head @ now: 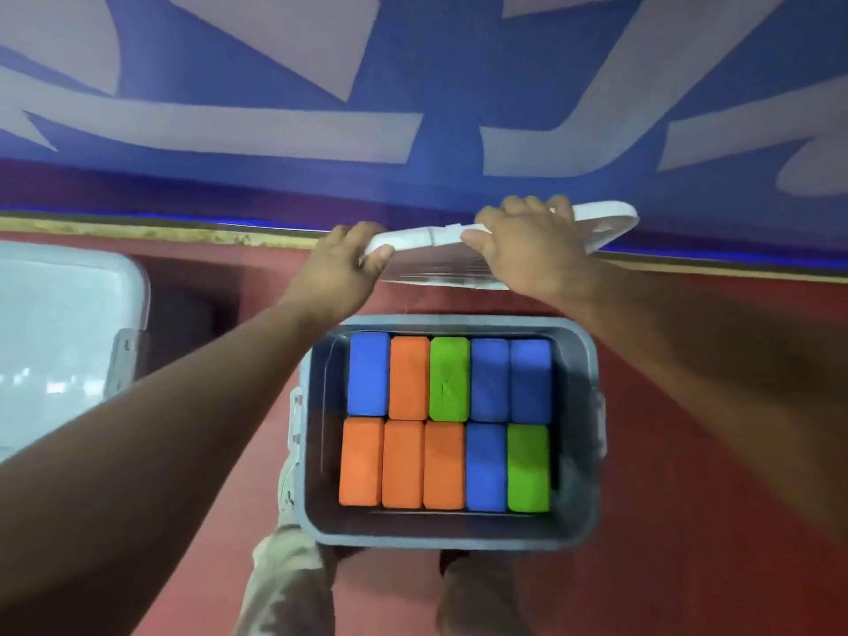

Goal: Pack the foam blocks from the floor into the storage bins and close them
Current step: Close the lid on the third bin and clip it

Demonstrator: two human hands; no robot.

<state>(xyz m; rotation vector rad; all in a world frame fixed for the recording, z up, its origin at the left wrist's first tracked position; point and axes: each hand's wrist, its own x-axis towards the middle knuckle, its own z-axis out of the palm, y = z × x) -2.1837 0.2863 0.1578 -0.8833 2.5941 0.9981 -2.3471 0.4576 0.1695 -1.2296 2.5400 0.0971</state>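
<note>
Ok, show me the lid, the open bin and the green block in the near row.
lid (440, 267), head view, on its ribbed underside.
bin (436, 538), head view, on its near rim.
near green block (528, 468), head view, on its top face.

Both arms were stretched forward, the left hand (337, 273) and the right hand (527, 250) each gripping the white lid (605, 218) with curled fingers.
</note>
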